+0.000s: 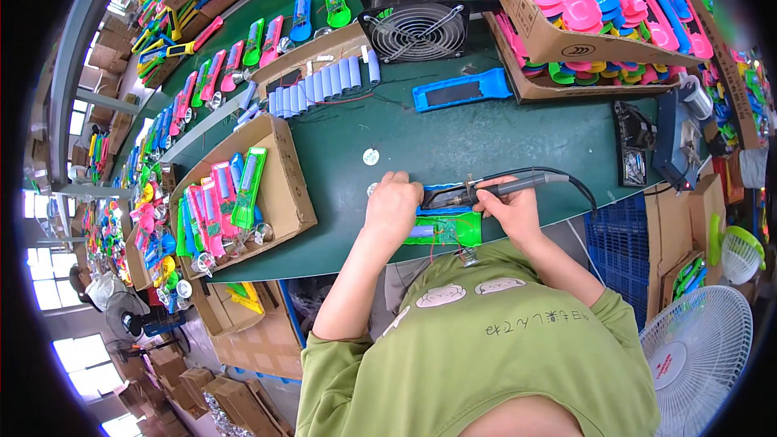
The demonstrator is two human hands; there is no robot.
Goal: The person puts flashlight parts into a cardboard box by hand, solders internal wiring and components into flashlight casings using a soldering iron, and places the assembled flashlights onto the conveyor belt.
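Head-worn fisheye, fairly near, looks down onto green bench (348,139); rim detail perhaps unreliable.

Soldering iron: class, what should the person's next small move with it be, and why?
Perhaps guide the soldering iron toward the exposed circuit board: the right hand holds it close to the open green casing, and the left hand is near enough to steady that casing.

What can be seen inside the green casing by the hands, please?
Inside the green casing are a bluish cylinder and a green circuit board. Whatever lies beneath them is covered and cannot be seen.
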